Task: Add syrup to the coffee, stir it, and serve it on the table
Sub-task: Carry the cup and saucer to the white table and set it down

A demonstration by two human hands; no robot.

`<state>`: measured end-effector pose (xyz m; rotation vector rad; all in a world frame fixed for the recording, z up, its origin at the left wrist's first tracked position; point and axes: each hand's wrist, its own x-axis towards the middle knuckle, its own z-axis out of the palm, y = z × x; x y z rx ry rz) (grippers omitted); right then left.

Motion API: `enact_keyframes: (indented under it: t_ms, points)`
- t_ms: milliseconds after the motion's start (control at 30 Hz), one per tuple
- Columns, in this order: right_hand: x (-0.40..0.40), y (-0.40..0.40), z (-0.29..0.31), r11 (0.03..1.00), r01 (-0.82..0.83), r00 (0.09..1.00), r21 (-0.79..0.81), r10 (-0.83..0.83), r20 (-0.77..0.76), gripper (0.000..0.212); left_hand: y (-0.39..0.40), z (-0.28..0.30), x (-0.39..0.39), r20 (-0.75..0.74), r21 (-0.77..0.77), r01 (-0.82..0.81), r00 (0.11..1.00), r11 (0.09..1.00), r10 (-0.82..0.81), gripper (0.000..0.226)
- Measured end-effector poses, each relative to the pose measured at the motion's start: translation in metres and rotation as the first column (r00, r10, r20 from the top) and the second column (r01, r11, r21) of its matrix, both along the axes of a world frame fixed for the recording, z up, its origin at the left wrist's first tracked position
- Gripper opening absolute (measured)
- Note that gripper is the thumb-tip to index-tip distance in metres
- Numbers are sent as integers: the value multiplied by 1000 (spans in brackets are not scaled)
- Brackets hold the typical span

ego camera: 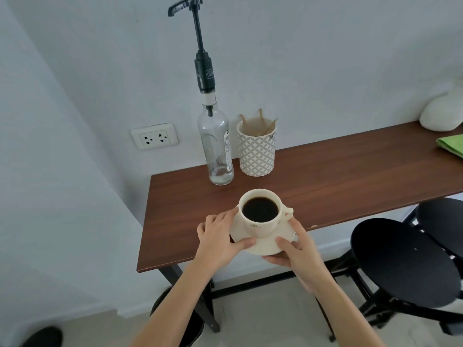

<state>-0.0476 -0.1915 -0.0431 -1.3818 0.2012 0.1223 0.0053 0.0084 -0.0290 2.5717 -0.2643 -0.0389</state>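
A cream cup of black coffee (260, 211) stands on a cream saucer (265, 245) over the near edge of the brown table (350, 171). My left hand (220, 239) grips the saucer's left rim and my right hand (298, 249) grips its right rim from beneath, thumb on top. Behind the cup stands a clear glass syrup bottle (216, 146), nearly empty, with a tall black pump (198, 41) raised. Right of it is a patterned holder with wooden stir sticks (256, 149).
A wall socket (154, 136) sits left of the bottle. A white object (441, 113) and a green cloth (451, 145) lie at the table's far right. Black round stools (400, 261) stand at the right, below the table edge.
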Motion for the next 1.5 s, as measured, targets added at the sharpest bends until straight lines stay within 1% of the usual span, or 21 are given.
enact_keyframes:
  t_ms: [133, 267, 367, 533, 600, 700, 800, 900, 1000, 1100, 1200, 1267, 1367, 1467, 1500]
  points:
    - [-8, -4, 0, 999, -30, 999, 37, 29, 24, 58, -2, -1, -9, 2, -40, 14, 1000, 999, -14, 84]
    - [-17, -11, -4, 997, -34, 999, 70, 32, 28, 58, -4, -4, -24, -11, -130, 12, 1000, 991, -14, 86]
    - [-21, -18, -6, 995, -65, 998, 75, 64, 20, 58, -7, -5, -36, -19, -188, -21, 1000, 982, 18, 85]
    - [-23, -29, -4, 987, -145, 989, 75, 146, -10, 56, -13, -4, -63, -57, -359, -107, 994, 927, 93, 79]
    - [-21, -33, 2, 978, -194, 981, 80, 196, -13, 56, -12, -3, -73, -113, -447, -174, 984, 877, 137, 74]
    - [-18, -37, 13, 954, -290, 956, 69, 292, -15, 59, -13, 2, -94, -219, -628, -272, 961, 729, 169, 70]
    - [-19, -35, 23, 920, -388, 921, 64, 389, -20, 69, -12, 8, -119, -235, -733, -309, 951, 606, 200, 68]
    - [-25, -25, 31, 863, -502, 863, 59, 504, -31, 80, -7, 11, -149, -219, -777, -339, 935, 529, 277, 71]
    - [-37, -5, 38, 790, -612, 790, 36, 613, -19, 82, 4, 15, -188, -209, -798, -381, 901, 466, 379, 75]
    - [-57, 21, 43, 714, -700, 714, 19, 701, -7, 82, 17, 20, -233, -225, -808, -437, 849, 395, 479, 80]
    - [-86, 54, 47, 607, -794, 607, 9, 793, 39, 76, 35, 24, -286, -226, -811, -478, 787, 337, 574, 88]
    - [-111, 78, 51, 528, -849, 528, 16, 848, 56, 70, 47, 25, -325, -210, -814, -491, 747, 310, 631, 88]
    - [-156, 115, 53, 434, -900, 435, 38, 899, 49, 72, 64, 27, -390, -206, -822, -514, 671, 246, 712, 89]
    - [-214, 151, 53, 336, -941, 337, 43, 941, 35, 74, 80, 28, -462, -190, -825, -529, 588, 197, 786, 82]
    - [-235, 163, 53, 305, -952, 306, 40, 951, 30, 74, 86, 28, -488, -196, -818, -547, 556, 178, 808, 83]
